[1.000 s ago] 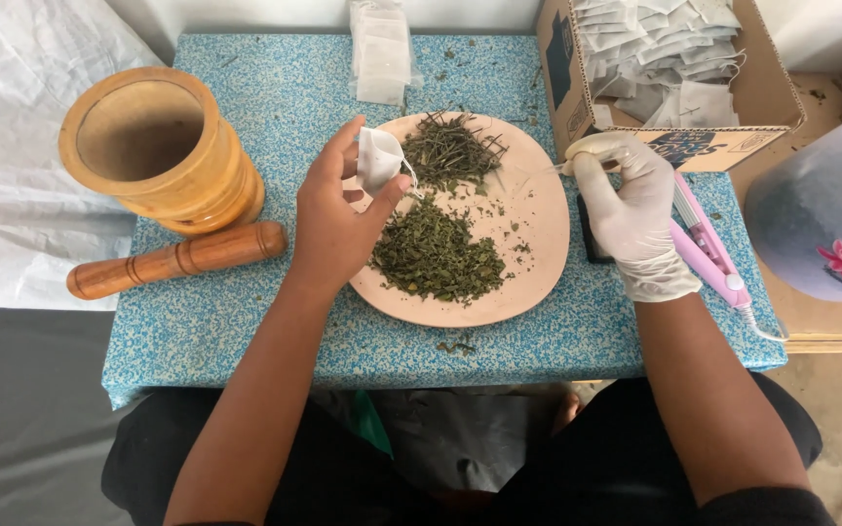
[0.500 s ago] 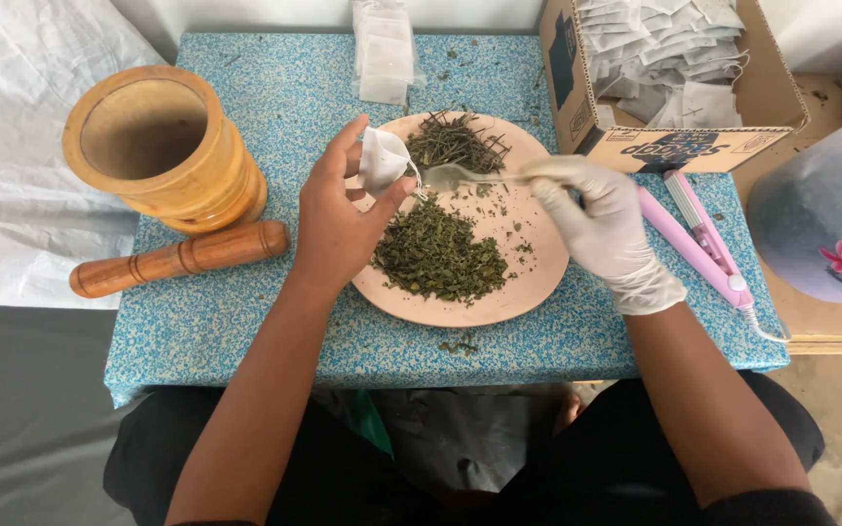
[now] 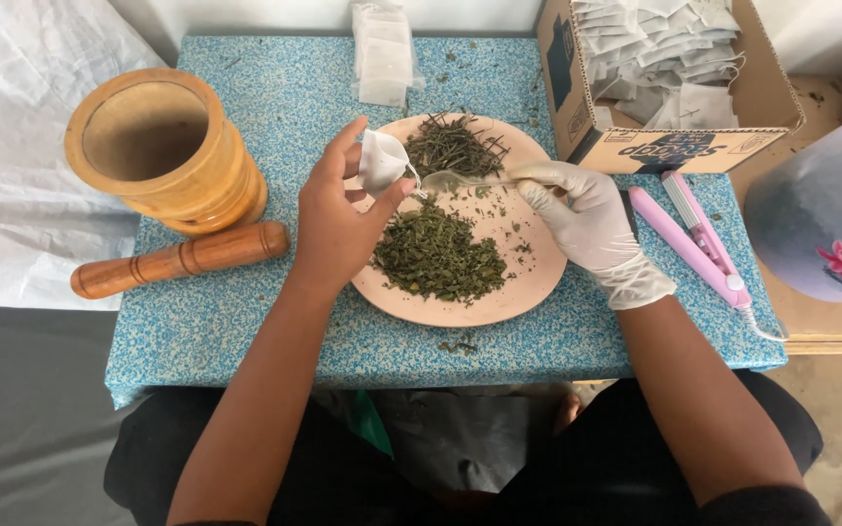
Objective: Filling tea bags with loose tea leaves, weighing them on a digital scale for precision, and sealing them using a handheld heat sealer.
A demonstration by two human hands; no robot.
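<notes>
My bare left hand [image 3: 338, 224] pinches a small white paper sachet [image 3: 382, 159] above the left rim of a pink plate [image 3: 528, 292]. My right hand [image 3: 587, 219], in a white glove, holds a clear plastic spoon [image 3: 455, 180] whose bowl sits right at the sachet's mouth. On the plate lie a heap of crushed green herb [image 3: 440, 255] near me and a pile of darker dried sprigs [image 3: 455, 146] at the far side.
A wooden mortar [image 3: 163, 151] and its pestle [image 3: 182, 260] lie at the left of the blue speckled table [image 3: 246, 331]. A pink heat sealer [image 3: 699, 239] lies at the right. Behind it a cardboard box [image 3: 674, 78] holds several white sachets; a stack of empty sachets [image 3: 382, 54] sits at the far edge.
My right hand has come left from beside the pink sealer with the spoon, bringing its bowl over the plate to the sachet. The left hand has stayed put.
</notes>
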